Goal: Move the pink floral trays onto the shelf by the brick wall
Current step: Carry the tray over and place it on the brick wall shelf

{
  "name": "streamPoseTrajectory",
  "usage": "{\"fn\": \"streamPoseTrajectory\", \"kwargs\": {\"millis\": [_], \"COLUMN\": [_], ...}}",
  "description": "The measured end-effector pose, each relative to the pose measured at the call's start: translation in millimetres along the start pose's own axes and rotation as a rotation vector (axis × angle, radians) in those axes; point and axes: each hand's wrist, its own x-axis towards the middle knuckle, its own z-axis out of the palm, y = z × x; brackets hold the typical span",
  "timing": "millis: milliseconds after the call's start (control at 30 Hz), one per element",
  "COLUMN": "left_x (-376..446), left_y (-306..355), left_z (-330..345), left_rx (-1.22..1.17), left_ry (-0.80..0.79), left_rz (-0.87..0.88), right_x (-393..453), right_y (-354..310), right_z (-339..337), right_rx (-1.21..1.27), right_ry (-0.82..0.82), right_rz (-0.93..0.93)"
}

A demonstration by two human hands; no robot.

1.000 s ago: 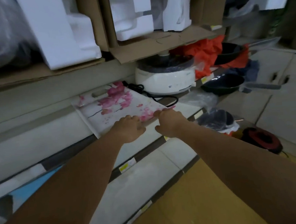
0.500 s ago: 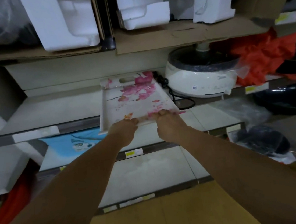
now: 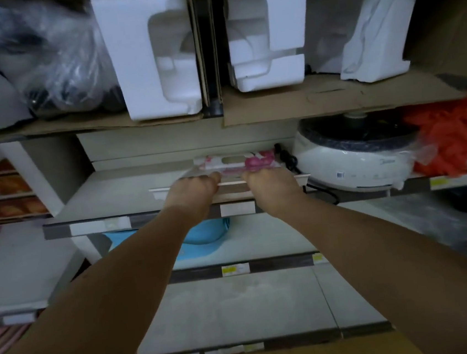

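A pink floral tray (image 3: 233, 162) lies flat on the grey middle shelf (image 3: 118, 191), seen almost edge-on, its far handle slot and pink blossoms showing. My left hand (image 3: 191, 188) grips the tray's near rim on the left, fingers curled over it. My right hand (image 3: 270, 181) grips the same rim on the right. Both forearms reach straight forward from the bottom of the view. Most of the tray's face is hidden by the low viewing angle and my hands.
A white electric cooker (image 3: 357, 158) with a black cord stands right of the tray, orange cloth (image 3: 458, 133) beyond it. White foam blocks (image 3: 153, 52) and a plastic bag sit on cardboard above. Lower grey shelves (image 3: 235, 312) hold a blue item (image 3: 203, 234).
The view has dropped and moved closer, so the tray now looks nearly edge-on. The tray sits squarer and deeper on the shelf, and both hands have stayed on its near rim.
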Motion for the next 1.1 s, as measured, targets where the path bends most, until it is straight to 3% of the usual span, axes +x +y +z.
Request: {"fn": "streamPoseTrajectory", "kwargs": {"millis": [300, 633, 1100], "left_x": [-50, -188, -389], "left_y": [14, 74, 65], "left_z": [-49, -99, -203], "left_rx": [0.022, 0.156, 0.368], "left_ry": [0.049, 0.006, 0.003], "left_rz": [-0.130, -0.457, -0.916], "right_x": [-32, -144, -234], "right_y": [3, -15, -143], "right_z": [-36, -84, -183], "right_rx": [0.069, 0.139, 0.308], "right_ry": [0.117, 0.222, 0.457], "right_rz": [-0.136, -0.440, -0.884]}}
